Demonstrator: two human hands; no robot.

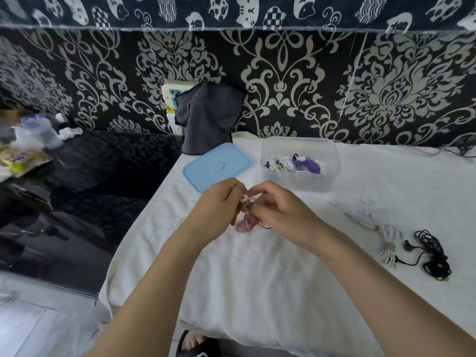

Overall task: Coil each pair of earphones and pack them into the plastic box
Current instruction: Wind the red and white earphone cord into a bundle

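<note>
Blue lid [218, 166] sits left of the plastic box [300, 163]. Nearer than the box, left hand [219, 206] and right hand [278, 212] both pinch the pink earphones [246, 222], fingers curled tight. Risk: coil springs loose if either pinch slackens; white earphones [389, 244] and black earphones [434, 255] wait right of the box.

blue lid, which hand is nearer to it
Left. The left hand is just in front of the blue lid; the right hand sits farther right, below the plastic box.

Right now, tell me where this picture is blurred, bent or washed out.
Head view: the clutter at far left is smeared; the wall's edges bow, wide-angle; the white cloth glares pale near the hands; the pink earphones look soft; the plastic box stays fairly sharp.
</note>
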